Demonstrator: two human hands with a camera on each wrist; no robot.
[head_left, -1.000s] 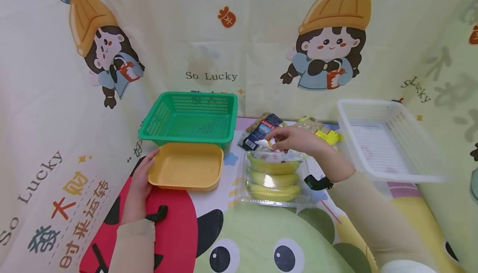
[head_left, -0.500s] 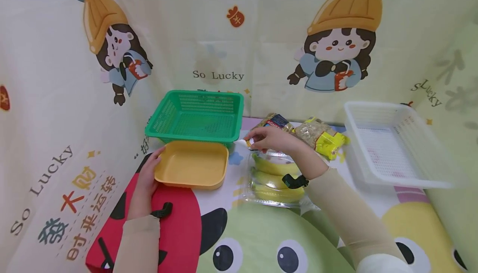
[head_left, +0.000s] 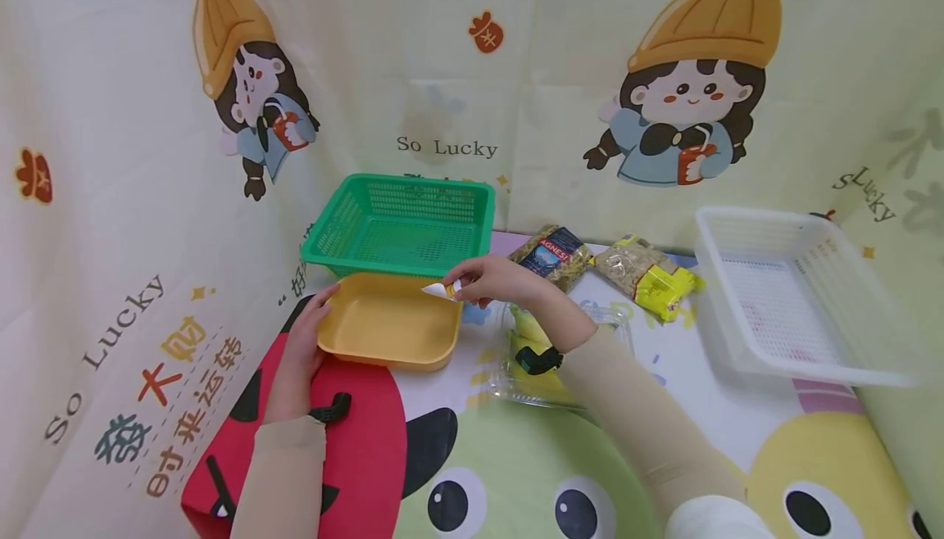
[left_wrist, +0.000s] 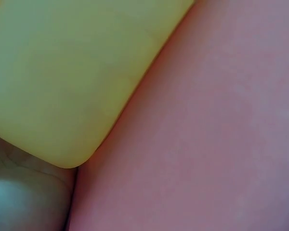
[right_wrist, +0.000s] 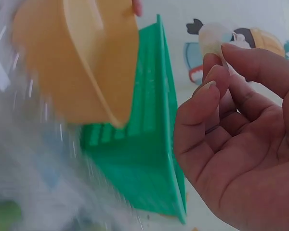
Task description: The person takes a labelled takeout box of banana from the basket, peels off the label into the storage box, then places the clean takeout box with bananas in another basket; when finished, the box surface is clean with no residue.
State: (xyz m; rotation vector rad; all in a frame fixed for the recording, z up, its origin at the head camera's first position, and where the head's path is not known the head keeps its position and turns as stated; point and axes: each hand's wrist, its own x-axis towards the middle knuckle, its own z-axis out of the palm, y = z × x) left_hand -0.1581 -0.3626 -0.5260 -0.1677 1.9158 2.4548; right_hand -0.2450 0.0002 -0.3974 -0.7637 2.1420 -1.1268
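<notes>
My left hand [head_left: 319,315] grips the left rim of a shallow yellow tray [head_left: 391,324] standing on the printed tablecloth; the left wrist view shows only the tray's corner [left_wrist: 62,72] close up. My right hand [head_left: 460,287] pinches a small white sticker [head_left: 438,289] between thumb and fingers, just over the tray's right far corner. In the right wrist view the sticker [right_wrist: 213,39] sits at the fingertips [right_wrist: 216,72], with the tray [right_wrist: 77,62] beyond. A clear plastic box of bananas [head_left: 519,326] lies under my right forearm, mostly hidden.
A green basket [head_left: 401,224] stands right behind the tray. Two pasta packets [head_left: 556,251] [head_left: 649,273] lie at the back centre. A white basket [head_left: 789,293] stands at the right. Printed fabric walls close in the left, back and right sides.
My right hand has moved left from above the banana box to the yellow tray's corner, carrying the sticker. The left hand has kept its hold on the tray.
</notes>
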